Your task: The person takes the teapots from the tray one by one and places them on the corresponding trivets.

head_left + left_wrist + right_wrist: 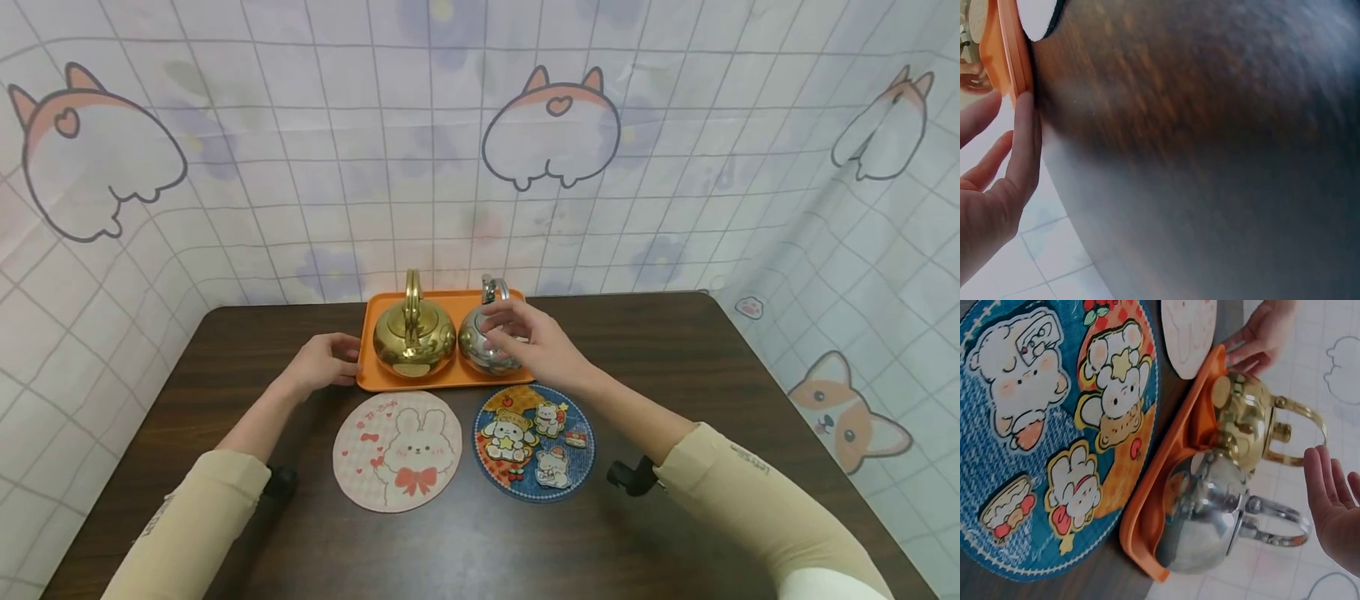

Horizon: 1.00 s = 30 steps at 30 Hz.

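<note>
An orange tray point(472, 382) lies at the back of the table and bears a gold kettle point(390, 337) on its left and a smaller silver kettle point(472, 350) on its right. With relaxed fingers my left hand point(324, 363) touches the tray's left edge; the left wrist view shows fingertips point(1024, 106) against the rim. My right hand point(543, 342) is beside the silver kettle's handle point(1272, 531), its fingers extended. A gap shows between that hand and the handle in the right wrist view, and nothing is in its grasp.
In front of the tray lie two round mats: a pink rabbit mat point(397, 454) on the left and a blue cartoon mat point(534, 492) on the right. A dark wooden table point(465, 550) carries everything. Behind it hangs a white grid-patterned cloth point(420, 167) with corgi drawings.
</note>
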Tool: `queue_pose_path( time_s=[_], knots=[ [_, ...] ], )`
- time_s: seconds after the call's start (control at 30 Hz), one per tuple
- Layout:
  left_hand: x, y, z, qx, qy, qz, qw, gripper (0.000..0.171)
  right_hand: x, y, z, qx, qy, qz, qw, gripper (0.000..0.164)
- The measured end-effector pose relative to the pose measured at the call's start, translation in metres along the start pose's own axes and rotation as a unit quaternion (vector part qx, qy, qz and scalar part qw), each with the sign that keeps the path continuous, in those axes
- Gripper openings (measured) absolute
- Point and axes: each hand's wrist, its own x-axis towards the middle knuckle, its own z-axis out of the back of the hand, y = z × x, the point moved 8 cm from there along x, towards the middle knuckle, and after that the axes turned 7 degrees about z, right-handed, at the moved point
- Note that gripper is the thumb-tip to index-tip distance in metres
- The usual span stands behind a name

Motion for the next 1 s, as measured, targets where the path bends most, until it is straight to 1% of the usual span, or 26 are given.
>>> queue_pose_path(
  time_s=[0.13, 0.27, 0.47, 0.63, 0.73, 0.8, 0.87, 1.0],
  knots=[
    [0.004, 0.003, 0.001, -0.019, 0.008, 0.010, 0.9997, 0.058, 0.007, 0.003, -0.005, 0.006, 0.010, 0.004, 1.000, 0.034],
    [0.007, 0.007, 0.003, -0.023, 0.013, 0.020, 0.9995, 0.063, 0.013, 0.004, -0.012, 0.016, 0.021, 0.008, 1.000, 0.034],
    [0.010, 0.013, 0.002, -0.026, 0.027, 0.032, 0.9988, 0.064, 0.019, 0.002, -0.020, 0.035, 0.028, -0.007, 0.999, 0.033],
    [0.014, 0.016, 0.001, -0.040, 0.042, 0.051, 0.9970, 0.063, 0.026, 0.002, -0.025, 0.026, 0.032, 0.001, 0.999, 0.034],
    [0.013, 0.019, -0.001, -0.048, 0.054, 0.061, 0.9955, 0.063, 0.029, -0.001, -0.031, 0.024, 0.034, 0.002, 0.999, 0.034],
    [0.013, 0.021, -0.002, -0.052, 0.055, 0.063, 0.9952, 0.062, 0.030, -0.003, -0.035, 0.027, 0.035, 0.002, 0.999, 0.034],
    [0.013, 0.021, -0.002, -0.052, 0.057, 0.058, 0.9953, 0.062, 0.033, -0.006, -0.039, 0.024, 0.032, 0.001, 0.999, 0.035],
    [0.014, 0.019, 0.002, -0.055, 0.054, 0.051, 0.9957, 0.063, 0.042, -0.009, -0.045, 0.015, 0.027, 0.005, 1.000, 0.036]
  ],
)
